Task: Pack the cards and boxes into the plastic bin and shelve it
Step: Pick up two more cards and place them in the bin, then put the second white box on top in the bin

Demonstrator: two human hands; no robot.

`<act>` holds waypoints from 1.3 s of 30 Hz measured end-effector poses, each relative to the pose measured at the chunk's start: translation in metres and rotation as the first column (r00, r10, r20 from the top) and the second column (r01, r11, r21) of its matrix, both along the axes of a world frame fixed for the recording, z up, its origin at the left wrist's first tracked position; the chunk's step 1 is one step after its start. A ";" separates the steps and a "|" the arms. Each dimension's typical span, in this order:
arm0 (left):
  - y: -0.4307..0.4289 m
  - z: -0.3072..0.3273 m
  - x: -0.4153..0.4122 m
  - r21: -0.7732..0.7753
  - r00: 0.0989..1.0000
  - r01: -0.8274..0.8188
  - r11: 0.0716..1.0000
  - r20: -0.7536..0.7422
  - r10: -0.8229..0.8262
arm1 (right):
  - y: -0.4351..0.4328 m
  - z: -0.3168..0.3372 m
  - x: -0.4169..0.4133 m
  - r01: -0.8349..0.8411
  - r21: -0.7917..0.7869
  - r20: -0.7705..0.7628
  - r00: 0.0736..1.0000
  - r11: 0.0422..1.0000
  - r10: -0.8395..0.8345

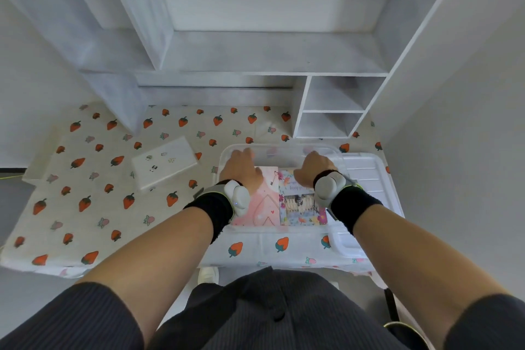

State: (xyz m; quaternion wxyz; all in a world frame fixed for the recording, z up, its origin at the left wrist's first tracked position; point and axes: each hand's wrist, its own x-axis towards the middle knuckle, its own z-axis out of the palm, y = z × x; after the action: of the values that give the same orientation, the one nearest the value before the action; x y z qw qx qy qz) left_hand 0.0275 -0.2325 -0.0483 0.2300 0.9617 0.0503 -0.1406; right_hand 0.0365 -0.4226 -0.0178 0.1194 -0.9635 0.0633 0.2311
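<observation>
A clear plastic bin stands on the table in front of me. Two cards lie flat side by side in it: a pink card with hearts on the left and a floral card on the right. My left hand is inside the bin over the far end of the pink card, fingers spread and thumb on the card. My right hand hovers over the far end of the floral card with its fingers curled down; its grip is hidden. A white box with small stickers lies on the table left of the bin.
The bin's white lid lies right of the bin, partly under it. A strawberry-print cloth covers the table. A white shelf unit with small cubbies rises behind, with a wide open shelf above. A wall stands close on the right.
</observation>
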 end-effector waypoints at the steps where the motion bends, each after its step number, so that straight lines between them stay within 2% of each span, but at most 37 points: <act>1: 0.004 0.007 0.005 -0.007 0.999 0.010 1.000 0.037 -0.009 | 0.007 0.006 0.006 0.020 0.022 0.027 0.999 1.000 -0.021; 6: 0.053 0.026 0.017 -0.017 0.991 -0.074 0.997 0.112 0.076 | 0.063 0.022 0.038 -0.022 0.133 0.114 0.994 0.991 0.007; 10: 0.112 0.016 0.017 0.024 0.984 -0.176 0.984 0.045 0.174 | 0.119 0.024 0.056 -0.098 0.174 0.131 0.988 0.980 0.076; 14: 0.176 -0.001 0.011 0.051 0.963 -0.259 0.964 -0.057 0.262 | 0.177 0.010 0.068 -0.156 0.226 0.083 0.987 0.962 0.140; 17: 0.226 -0.017 0.010 0.076 0.941 -0.309 0.948 -0.121 0.316 | 0.227 -0.007 0.077 -0.204 0.202 0.042 0.979 0.958 0.199; 22: 0.281 -0.051 0.012 0.084 0.894 -0.373 0.924 -0.235 0.382 | 0.284 -0.043 0.085 -0.230 0.178 -0.117 0.961 0.957 0.252; 32: 0.325 -0.108 0.019 0.081 0.841 -0.359 0.930 -0.404 0.360 | 0.327 -0.112 0.098 -0.124 0.185 -0.302 0.937 0.975 0.177; 39: 0.328 -0.116 0.016 -0.007 0.858 -0.373 0.928 -0.383 0.342 | 0.329 -0.125 0.102 -0.105 0.221 -0.312 0.934 0.970 0.172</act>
State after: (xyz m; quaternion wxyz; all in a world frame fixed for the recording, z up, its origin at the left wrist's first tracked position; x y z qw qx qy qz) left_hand 0.0439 0.0957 -0.1643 0.2769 0.8806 0.2652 -0.2784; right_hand 0.1386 -0.0937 -0.1431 0.1871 -0.8965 -0.0098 0.4015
